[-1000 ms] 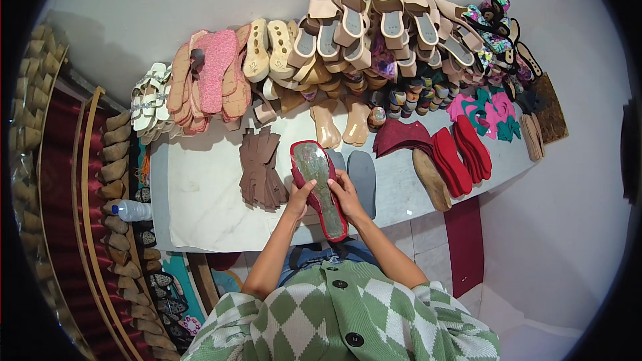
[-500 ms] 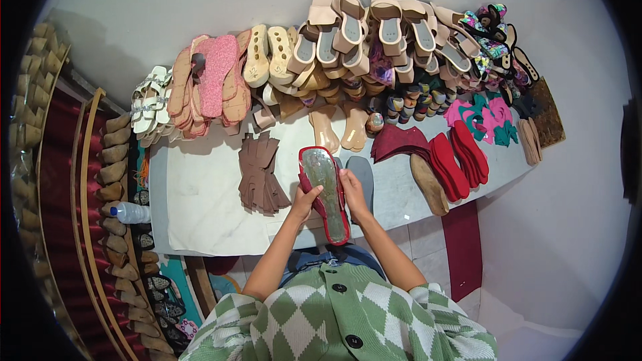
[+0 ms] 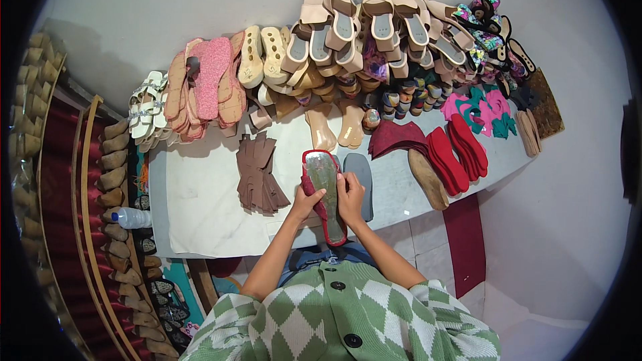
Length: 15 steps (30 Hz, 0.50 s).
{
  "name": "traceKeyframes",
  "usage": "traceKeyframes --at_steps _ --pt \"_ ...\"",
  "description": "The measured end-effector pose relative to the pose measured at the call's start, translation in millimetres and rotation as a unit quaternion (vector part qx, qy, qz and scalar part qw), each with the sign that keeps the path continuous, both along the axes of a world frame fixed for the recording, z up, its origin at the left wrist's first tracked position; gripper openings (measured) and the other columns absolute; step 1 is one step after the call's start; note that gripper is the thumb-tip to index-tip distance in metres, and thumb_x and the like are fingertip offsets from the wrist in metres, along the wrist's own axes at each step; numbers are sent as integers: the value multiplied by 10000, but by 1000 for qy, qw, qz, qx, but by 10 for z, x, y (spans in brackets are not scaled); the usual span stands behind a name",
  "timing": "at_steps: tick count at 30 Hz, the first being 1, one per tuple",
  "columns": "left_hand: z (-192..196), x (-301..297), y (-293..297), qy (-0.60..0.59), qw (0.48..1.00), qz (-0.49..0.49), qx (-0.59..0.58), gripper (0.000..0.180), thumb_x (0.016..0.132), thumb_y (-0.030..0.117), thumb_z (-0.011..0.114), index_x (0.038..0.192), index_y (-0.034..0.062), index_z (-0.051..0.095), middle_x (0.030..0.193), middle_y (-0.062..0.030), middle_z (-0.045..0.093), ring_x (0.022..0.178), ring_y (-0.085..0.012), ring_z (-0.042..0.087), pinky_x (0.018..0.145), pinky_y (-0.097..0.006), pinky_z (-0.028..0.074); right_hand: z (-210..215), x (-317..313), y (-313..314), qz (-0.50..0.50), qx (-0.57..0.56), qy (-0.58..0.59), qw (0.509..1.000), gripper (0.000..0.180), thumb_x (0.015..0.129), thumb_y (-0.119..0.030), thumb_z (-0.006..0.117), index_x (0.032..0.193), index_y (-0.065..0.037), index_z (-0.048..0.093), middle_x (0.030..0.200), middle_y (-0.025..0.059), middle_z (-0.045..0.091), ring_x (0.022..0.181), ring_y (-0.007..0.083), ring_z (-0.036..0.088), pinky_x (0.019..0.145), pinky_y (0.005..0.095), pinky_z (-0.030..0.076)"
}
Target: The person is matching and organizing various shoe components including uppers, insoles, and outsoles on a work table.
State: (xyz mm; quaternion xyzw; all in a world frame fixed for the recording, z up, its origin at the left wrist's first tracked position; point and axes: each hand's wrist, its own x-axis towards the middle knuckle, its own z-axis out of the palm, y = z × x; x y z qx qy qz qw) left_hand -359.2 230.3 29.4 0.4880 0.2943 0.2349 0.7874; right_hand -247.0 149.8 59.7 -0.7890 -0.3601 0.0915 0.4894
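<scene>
Held over the near edge of the table is a red-rimmed sandal (image 3: 324, 184), its grey-green underside facing up. My left hand (image 3: 305, 203) grips its left side, with the thumb across the underside and dark red strap material beneath the fingers. My right hand (image 3: 350, 199) is closed at the opposite side, its fingertips pressed on the red edge. Just right of that hand lies a grey sole (image 3: 361, 170), partly covered by it. A fanned stack of brown cut pieces (image 3: 257, 174) rests to the left. Beyond the sandal are two shiny beige insoles (image 3: 321, 128).
Dark red cut pieces (image 3: 398, 139), red soles (image 3: 446, 160) and a wooden shoe last (image 3: 426, 179) lie to the right. Heeled beige sandals (image 3: 341, 23) are piled at the back, near pink soles (image 3: 214, 73). A rack of lasts (image 3: 115, 177) and a bottle (image 3: 132, 217) stand left.
My right hand has shifted slightly left, and its fingers now press on the sandal's edge. The sandal is a little lower and more upright in view. My left hand keeps its grip.
</scene>
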Motion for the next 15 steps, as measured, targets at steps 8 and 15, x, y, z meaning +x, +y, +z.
traceKeyframes --at_steps 8,15 --pt "-77 24 -11 -34 996 51 -59 382 801 115 625 1140 -17 509 1046 -78 595 933 -152 573 849 -305 447 -89 58 68 72 99 222 967 358 970 -205 377 1294 -116 501 1070 124 494 977 209 452 933 307 335" --pt "-168 -64 -79 2 998 56 -16 382 793 81 632 1139 -7 496 1038 -83 592 918 -156 578 819 -297 463 -174 -28 11 49 -1 87 995 360 936 -205 429 1284 -213 522 1142 89 490 1034 250 428 917 378 319"
